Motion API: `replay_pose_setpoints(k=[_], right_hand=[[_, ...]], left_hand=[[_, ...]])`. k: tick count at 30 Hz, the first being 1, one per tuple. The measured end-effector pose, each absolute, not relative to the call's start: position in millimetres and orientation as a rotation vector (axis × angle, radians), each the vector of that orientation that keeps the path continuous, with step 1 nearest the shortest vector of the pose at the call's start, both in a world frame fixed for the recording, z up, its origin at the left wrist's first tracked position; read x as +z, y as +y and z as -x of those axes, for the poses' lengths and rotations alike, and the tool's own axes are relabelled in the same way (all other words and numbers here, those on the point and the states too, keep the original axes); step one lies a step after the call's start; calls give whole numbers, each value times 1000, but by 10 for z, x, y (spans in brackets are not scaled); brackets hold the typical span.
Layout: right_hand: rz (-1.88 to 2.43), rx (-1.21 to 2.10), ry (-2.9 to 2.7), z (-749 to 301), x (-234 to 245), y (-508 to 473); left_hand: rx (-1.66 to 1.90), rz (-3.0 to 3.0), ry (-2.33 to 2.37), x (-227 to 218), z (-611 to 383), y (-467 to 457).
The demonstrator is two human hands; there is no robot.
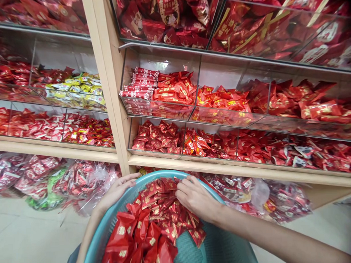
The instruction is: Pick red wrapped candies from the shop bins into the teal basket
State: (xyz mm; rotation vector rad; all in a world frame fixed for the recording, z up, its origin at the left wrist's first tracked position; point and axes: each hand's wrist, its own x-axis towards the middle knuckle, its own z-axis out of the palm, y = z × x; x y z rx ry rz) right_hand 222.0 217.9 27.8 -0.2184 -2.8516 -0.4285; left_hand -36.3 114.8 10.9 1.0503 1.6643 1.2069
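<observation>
A teal plastic basket (154, 174) is in front of me, with red wrapped candies inside. Larger bright red packets (122, 234) lie at its near left, and smaller dark red packets with gold print (164, 201) are heaped toward the far side. My left hand (118, 191) holds the basket at its far left rim, fingers over the edge. Inside the basket, my right hand (192, 196) is closed on the small red candy packets, its fingers curled down into the heap. The fingertips are partly hidden by the hand and the packets.
Wooden shelves (103, 72) with clear-fronted bins of red candies rise ahead. One bin holds yellow packets (77, 87). The lower shelf edge (247, 171) is just beyond the basket. Plastic bags of candy (87, 185) lie on the tiled floor (29, 238) below.
</observation>
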Motion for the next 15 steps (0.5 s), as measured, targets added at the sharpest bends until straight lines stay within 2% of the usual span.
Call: replay_pose_setpoints(k=[15], right_hand=[[135,-519,-2910,-2189,187,2236]], left_hand=[[1195,-1067,1679,-1,441,1218]])
